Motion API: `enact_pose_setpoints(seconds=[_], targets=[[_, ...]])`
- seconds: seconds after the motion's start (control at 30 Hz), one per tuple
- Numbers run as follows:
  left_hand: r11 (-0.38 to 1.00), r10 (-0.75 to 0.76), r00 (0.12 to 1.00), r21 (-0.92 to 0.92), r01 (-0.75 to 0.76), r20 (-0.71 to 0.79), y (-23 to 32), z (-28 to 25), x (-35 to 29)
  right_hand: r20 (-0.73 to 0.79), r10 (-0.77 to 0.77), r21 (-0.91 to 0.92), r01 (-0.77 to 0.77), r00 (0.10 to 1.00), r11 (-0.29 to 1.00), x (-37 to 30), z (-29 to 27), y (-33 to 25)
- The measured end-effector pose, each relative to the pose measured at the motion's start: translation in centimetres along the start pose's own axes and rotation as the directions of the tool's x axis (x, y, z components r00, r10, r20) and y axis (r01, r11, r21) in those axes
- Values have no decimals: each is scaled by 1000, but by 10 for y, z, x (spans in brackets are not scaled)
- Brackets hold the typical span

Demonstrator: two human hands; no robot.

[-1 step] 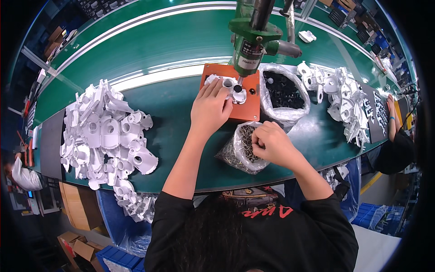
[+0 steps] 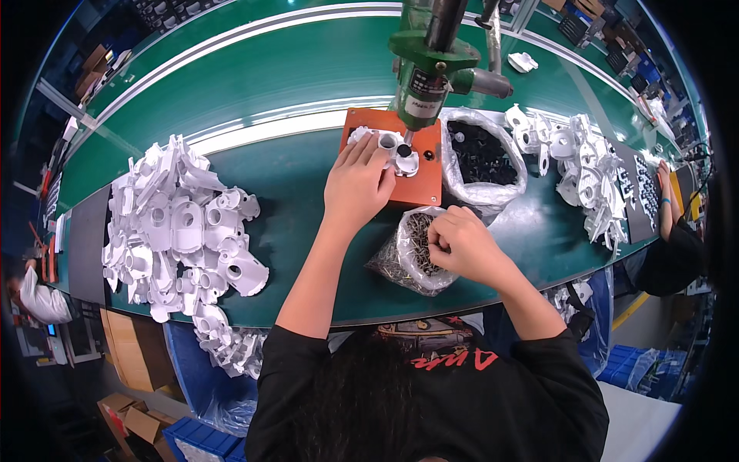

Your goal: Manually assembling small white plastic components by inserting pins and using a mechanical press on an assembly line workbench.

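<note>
A white plastic part (image 2: 406,163) with round sockets sits on an orange block (image 2: 422,190); a black piece (image 2: 403,150) shows at one of its sockets. My left hand (image 2: 357,181) lies over the part's left side and grips it, hiding much of it. Just above the part is the tip of a green screwdriving machine (image 2: 422,96). My right hand (image 2: 460,242) is at the mouth of a clear plastic bag of screws (image 2: 419,231). Its fingers are pinched together, and whatever lies between them is hidden.
Left of my arm is a big heap of white plastic parts (image 2: 185,223). An open bag of black pieces (image 2: 481,154) stands right of the orange block. More white parts (image 2: 589,177) are piled farther right, near a co-worker's arm (image 2: 667,196). Behind runs a green conveyor belt (image 2: 269,65).
</note>
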State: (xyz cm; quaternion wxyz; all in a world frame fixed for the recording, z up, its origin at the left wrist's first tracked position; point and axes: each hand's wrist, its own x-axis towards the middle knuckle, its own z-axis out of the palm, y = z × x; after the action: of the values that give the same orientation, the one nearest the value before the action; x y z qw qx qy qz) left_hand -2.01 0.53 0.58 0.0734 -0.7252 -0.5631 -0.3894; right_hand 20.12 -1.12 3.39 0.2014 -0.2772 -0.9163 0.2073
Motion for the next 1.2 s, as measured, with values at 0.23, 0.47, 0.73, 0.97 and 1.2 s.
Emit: enact_pose_setpoints(seconds=[0.23,0.47,0.73,0.97,1.2], targets=[[1000,-2,1000,4,2,-4,0,0,-1,1,2,7,-2,1000,1000,0,1,1],[1000,-3,1000,4,3,0,0,1,0,23,30,24,-30,999,999,1,-4,2],[1000,-1,1000,-2,1,-22,0,0,-1,98,135,194,-152,986,969,4,-20,-3],[1000,-4,1000,2,4,-20,-1,1,-2,19,95,331,-96,995,939,11,-32,7],[1000,2,1000,17,-2,-2,-1,2,-1,-124,337,414,-260,933,872,58,-24,36]])
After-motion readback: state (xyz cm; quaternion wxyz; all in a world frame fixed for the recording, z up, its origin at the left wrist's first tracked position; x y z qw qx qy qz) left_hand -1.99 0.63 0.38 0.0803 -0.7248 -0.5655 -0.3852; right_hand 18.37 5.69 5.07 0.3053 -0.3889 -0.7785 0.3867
